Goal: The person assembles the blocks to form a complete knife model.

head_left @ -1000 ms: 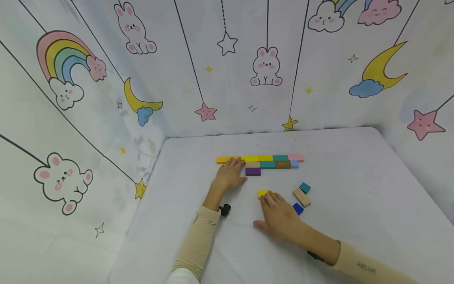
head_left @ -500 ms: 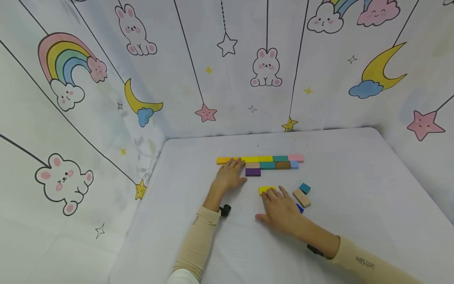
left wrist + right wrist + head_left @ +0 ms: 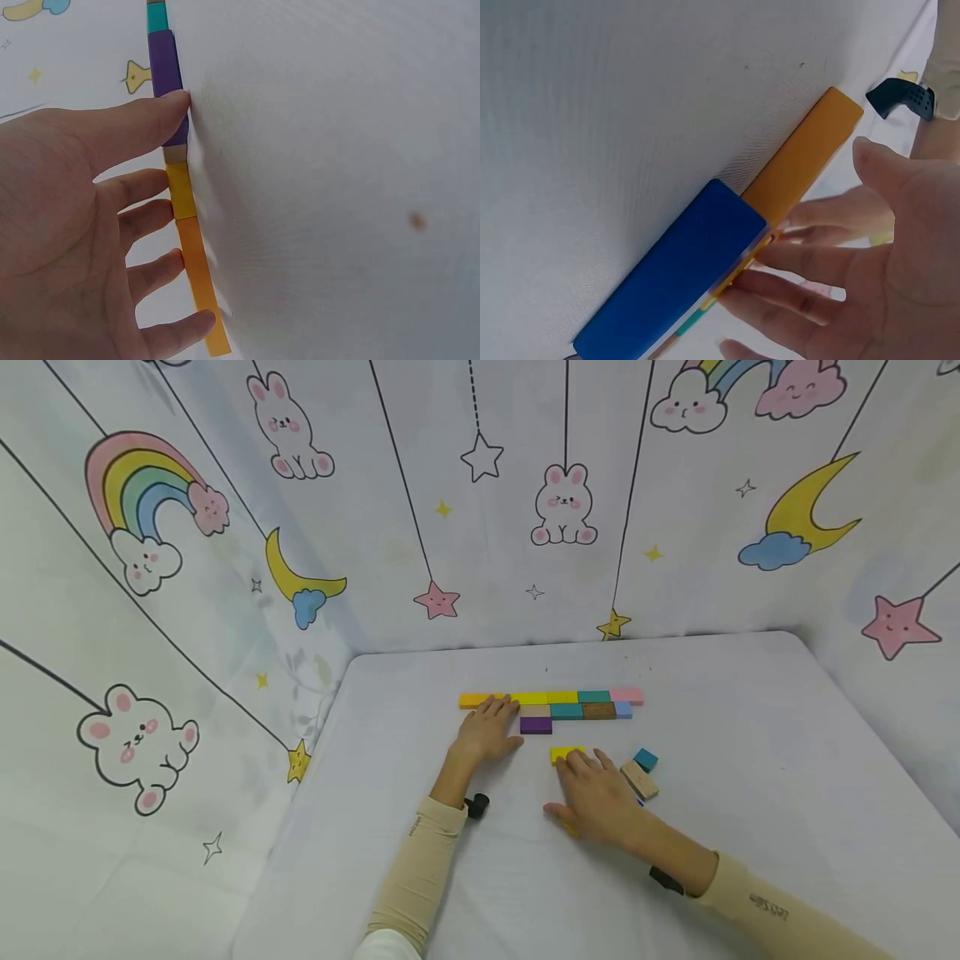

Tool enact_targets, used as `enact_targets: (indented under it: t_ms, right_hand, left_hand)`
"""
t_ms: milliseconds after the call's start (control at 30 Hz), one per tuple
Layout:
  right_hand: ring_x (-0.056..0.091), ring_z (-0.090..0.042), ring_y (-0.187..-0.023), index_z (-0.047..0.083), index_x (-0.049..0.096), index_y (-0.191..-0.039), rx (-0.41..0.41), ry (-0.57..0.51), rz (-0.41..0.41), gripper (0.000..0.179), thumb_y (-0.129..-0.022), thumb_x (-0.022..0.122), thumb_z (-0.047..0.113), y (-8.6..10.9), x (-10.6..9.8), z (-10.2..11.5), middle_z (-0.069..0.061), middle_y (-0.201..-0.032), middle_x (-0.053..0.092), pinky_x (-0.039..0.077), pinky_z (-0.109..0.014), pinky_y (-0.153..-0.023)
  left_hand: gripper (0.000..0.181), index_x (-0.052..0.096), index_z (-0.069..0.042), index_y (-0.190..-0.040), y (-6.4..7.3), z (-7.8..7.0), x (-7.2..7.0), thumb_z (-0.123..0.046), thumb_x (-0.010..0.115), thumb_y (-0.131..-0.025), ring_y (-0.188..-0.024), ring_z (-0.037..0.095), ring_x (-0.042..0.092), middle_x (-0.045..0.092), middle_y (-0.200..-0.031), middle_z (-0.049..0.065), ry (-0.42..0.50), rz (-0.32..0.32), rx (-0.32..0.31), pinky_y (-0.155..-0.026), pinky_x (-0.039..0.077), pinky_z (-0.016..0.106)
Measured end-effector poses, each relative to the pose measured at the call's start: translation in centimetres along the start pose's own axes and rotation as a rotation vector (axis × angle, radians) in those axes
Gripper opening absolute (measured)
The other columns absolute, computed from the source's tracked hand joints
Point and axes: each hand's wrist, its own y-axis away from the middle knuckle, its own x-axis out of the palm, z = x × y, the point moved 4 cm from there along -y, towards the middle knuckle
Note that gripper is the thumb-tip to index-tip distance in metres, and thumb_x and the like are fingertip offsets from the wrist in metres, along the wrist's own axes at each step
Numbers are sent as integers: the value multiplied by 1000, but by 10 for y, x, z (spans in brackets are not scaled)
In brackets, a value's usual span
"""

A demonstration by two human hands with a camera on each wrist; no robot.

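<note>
My left hand lies with extended fingers over the left end of a row of flat blocks. Its fingertips touch the orange block and a yellow block; the thumb overlaps the purple block in the left wrist view. My right hand rests its fingertips on a separate yellow block, fingers extended and slightly bent. Under this palm an orange block and a blue block lie on the table, both mostly hidden in the head view.
Behind the purple block run two rows with teal, brown, light blue and pink blocks. Right of the right hand lie a beige block and a small teal block. A printed cloth wall borders the white table.
My right hand has slid the yellow block away from me, slightly right, toward the rows. An orange edge now shows by its thumb; the blue block is more covered. The left hand stays put.
</note>
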Motion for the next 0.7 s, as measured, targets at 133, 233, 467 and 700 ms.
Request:
enact_targets:
  t_ms: [133, 233, 467, 700]
  right_hand:
    - [62, -36, -121, -4, 62, -138, -4, -6, -2, 82, -94, 67, 64, -2, 1, -3, -19, -129, 61, 41, -64, -114]
    - [61, -36, -121, -2, 61, -140, 6, -19, 3, 82, -93, 69, 64, -4, 1, -5, -19, -130, 60, 41, -64, -114]
    - [60, -37, -125, 0, 59, -143, 29, -44, 41, 83, -90, 73, 62, -10, 2, -10, -20, -135, 59, 41, -65, -114]
    - [59, -33, -122, -1, 61, -141, 5, -7, 28, 81, -92, 71, 63, -16, 2, -13, -18, -131, 60, 44, -64, -111]
  left_hand:
    - [72, 36, -20, -164, 0, 0, 0, -44, 65, -103, -159, 29, 20, 26, -172, 1, -2, -5, 0, -126, 25, 54]
    - [72, 35, -21, -164, 0, 0, 0, -45, 64, -103, -159, 28, 20, 25, -173, 0, -12, 1, -3, -127, 25, 54]
    - [72, 34, -21, -164, -1, 1, 0, -45, 64, -103, -159, 28, 21, 25, -173, 0, -18, 7, -2, -126, 26, 54]
    - [72, 34, -22, -165, -1, 1, 0, -46, 63, -103, -159, 28, 20, 25, -173, 1, -19, 7, -2, -127, 24, 55]
